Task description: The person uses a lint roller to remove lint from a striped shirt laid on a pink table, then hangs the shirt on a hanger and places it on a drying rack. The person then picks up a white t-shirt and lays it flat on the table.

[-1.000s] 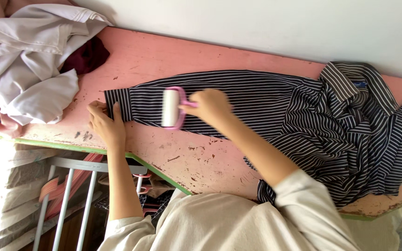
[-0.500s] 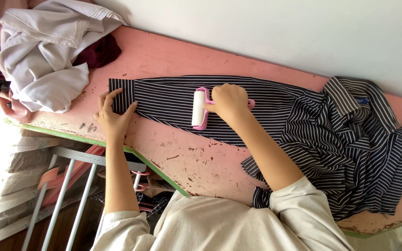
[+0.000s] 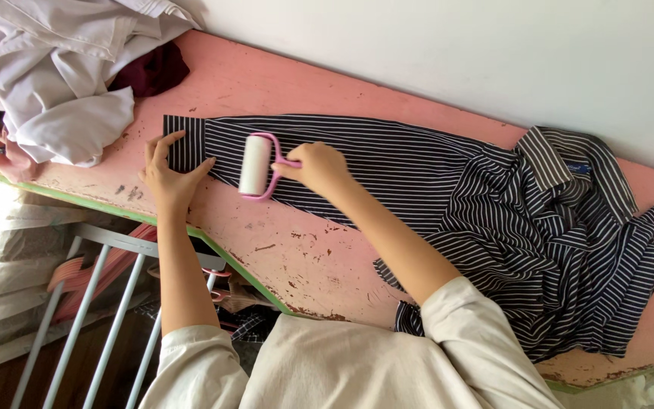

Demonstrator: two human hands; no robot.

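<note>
We see one dark navy shirt with thin white stripes lying across the worn pink desk, one sleeve stretched flat toward the left, the body bunched in folds at the right. We judge the cloth light, thin and soft: it will slide and ruck under any sideways pull unless it is pinned, and it is best held flat by pressing on the cuff end rather than pinching it.

Our left hand lies open, fingers spread, palm down on the cuff end of the sleeve, gripping nothing and only pressing the fabric onto the desk. Our right hand is closed around the pink plastic handle of one lint roller with a white sticky drum, which rests on the sleeve just beside the left hand. We judge the roller light and rigid; the handle is the place to hold it, since the drum is tacky and would cling to skin or cloth.

Counted: one striped shirt, one lint roller, two hands. At the far left corner of the desk lies a heap of white cloth with a dark maroon garment beneath it; we cannot tell how many pieces the heap holds. Below the desk edge, a grey metal rack shows.
</note>
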